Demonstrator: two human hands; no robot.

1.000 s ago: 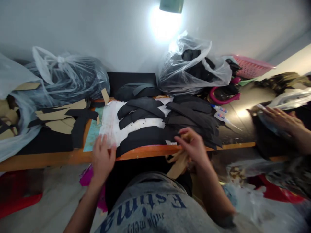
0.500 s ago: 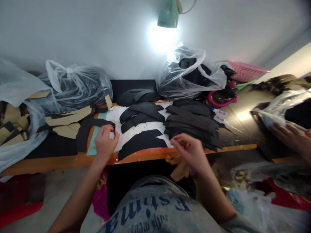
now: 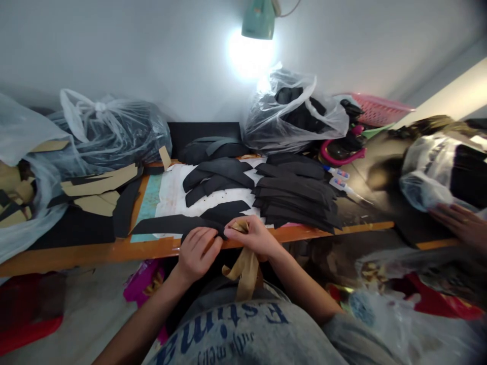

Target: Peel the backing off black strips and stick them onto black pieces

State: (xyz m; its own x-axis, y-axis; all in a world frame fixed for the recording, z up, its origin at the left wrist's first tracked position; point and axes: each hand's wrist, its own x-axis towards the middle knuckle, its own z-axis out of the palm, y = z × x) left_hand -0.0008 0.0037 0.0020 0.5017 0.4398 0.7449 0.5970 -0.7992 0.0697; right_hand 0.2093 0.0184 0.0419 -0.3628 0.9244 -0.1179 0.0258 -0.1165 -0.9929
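My left hand (image 3: 200,251) has its fingers closed on a long black piece (image 3: 163,224) at the table's front edge. The piece stretches out to the left over the white paper. Close beside it, my right hand (image 3: 253,235) pinches tan strips (image 3: 247,271), which hang down in front of my shirt; its fingertips are at the black piece's right end. Crossed black pieces (image 3: 218,177) lie on the white paper (image 3: 171,187) behind my hands. A stack of black pieces (image 3: 294,195) is to the right.
Tan and black pieces (image 3: 101,187) lie at the left, near a tied plastic bag (image 3: 114,132). Glue bottles (image 3: 340,183) and a pink basket (image 3: 380,111) are at the right. Another person's hand (image 3: 462,220) touches a plastic bag (image 3: 422,175). A lamp (image 3: 258,20) hangs above.
My left hand has moved right with the black piece, sliding it along the front edge. My right hand has moved left to meet it, bringing the tan strips along.
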